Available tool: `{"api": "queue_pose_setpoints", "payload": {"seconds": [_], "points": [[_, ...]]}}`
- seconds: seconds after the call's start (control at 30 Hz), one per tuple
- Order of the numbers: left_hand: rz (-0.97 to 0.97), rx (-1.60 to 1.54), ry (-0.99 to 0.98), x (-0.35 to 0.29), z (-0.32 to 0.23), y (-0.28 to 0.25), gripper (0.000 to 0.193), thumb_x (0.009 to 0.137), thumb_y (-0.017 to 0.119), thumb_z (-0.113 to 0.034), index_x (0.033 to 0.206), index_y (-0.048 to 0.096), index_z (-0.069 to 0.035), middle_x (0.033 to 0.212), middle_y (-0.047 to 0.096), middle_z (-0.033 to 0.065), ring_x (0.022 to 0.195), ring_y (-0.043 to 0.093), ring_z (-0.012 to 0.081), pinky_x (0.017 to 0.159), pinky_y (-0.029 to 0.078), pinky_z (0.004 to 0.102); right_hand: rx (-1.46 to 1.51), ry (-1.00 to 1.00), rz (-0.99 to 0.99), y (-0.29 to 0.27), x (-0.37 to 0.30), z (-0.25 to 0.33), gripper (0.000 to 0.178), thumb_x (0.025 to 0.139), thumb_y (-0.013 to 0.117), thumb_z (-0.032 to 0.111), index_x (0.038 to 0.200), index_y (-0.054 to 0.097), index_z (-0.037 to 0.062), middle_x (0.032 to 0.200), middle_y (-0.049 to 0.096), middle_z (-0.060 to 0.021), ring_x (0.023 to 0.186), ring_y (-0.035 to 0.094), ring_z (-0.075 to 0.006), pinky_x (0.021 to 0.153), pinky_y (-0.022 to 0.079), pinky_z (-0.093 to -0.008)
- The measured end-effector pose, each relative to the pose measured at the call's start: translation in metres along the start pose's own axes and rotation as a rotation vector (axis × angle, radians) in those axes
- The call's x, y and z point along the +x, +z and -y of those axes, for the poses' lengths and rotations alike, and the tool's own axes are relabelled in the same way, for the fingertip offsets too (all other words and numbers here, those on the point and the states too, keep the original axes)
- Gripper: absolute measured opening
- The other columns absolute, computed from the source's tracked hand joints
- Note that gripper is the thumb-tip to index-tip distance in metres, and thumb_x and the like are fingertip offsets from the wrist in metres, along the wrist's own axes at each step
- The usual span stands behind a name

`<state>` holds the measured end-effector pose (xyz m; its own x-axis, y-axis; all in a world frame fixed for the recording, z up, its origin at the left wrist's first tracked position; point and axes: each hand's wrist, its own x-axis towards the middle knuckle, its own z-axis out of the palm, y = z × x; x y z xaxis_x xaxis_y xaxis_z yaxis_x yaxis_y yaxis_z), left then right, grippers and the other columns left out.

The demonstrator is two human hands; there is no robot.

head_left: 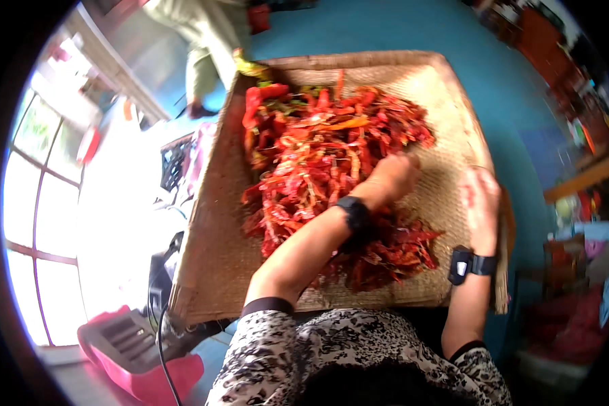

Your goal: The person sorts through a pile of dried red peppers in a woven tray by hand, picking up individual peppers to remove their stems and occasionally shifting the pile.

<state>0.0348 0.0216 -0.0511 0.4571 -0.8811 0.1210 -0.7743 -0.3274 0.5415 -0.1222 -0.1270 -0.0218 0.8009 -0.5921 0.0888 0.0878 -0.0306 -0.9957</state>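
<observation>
We have the red chillies [308, 172] heaped across the middle of the woven tray [213, 267], with a looser patch at the near side. They lie uneven, so we judge the handwork partway, with much of the heap left. Our left hand [397, 174] is curled at the heap's right edge; blur keeps us from telling if it grips any. Our right hand [479, 197], fingers extended, is beside the right rim. Beyond the tray stands another person [206, 57].
</observation>
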Motion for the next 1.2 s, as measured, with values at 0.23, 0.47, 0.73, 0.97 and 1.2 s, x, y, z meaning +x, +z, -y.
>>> {"api": "queue_pose_setpoints", "payload": {"seconds": [0.23,0.47,0.73,0.97,1.2], "points": [[0.09,0.212,-0.011,0.004,0.0,0.015,0.026,0.078,0.057,-0.011,0.102,0.057,0.0,0.104,0.058,0.0213,0.091,0.062,0.0343,0.075,0.053,0.0411,0.887,-0.073,0.02,-0.022,0.014,-0.017,0.035,0.091,0.06,0.02,0.118,0.056,-0.0008,0.087,0.055,-0.0041,0.069,0.045,-0.0079,0.057,0.039,-0.0211],[0.067,-0.107,0.047,-0.017,-0.007,-0.017,0.021,0.078,0.061,-0.017,0.096,0.064,-0.007,0.091,0.065,0.0171,0.086,0.062,0.0358,0.075,0.05,0.0438,-0.455,-0.278,0.369,0.045,-0.003,-0.023,0.048,0.08,0.068,0.011,0.124,0.052,0.0007,0.094,0.064,-0.0068,0.076,0.059,-0.012,0.071,0.048,-0.0263],[-0.08,-0.497,-0.05,-0.043,-0.008,-0.044,0.025,0.083,0.061,-0.009,0.106,0.057,0.0,0.084,0.066,0.0152,0.072,0.066,0.0243,0.065,0.052,0.0323,-0.569,-0.08,0.365,0.035,-0.003,-0.004,0.018,0.088,0.061,0.016,0.095,0.059,-0.0013,0.076,0.062,-0.0061,0.068,0.057,-0.0129,0.06,0.045,-0.0286],[-0.031,0.247,0.201,-0.056,0.014,-0.01,0.023,0.074,0.066,-0.012,0.095,0.058,-0.005,0.094,0.061,0.0137,0.091,0.061,0.0315,0.074,0.051,0.0395,0.806,-0.128,-0.045,-0.004,0.005,-0.006,0.03,0.092,0.058,0.029,0.108,0.06,0.0036,0.084,0.06,-0.0007,0.058,0.046,-0.0042,0.048,0.038,-0.0168],[-0.024,0.508,0.112,-0.054,0.006,-0.009,0.012,0.077,0.061,-0.007,0.089,0.058,-0.007,0.081,0.057,0.0092,0.068,0.061,0.0294,0.058,0.052,0.0401,0.97,-0.035,0.03,-0.003,0.003,-0.003,0.04,0.086,0.064,0.036,0.116,0.058,0.0108,0.082,0.065,-0.0011,0.059,0.054,-0.0071,0.049,0.045,-0.0173]]}}
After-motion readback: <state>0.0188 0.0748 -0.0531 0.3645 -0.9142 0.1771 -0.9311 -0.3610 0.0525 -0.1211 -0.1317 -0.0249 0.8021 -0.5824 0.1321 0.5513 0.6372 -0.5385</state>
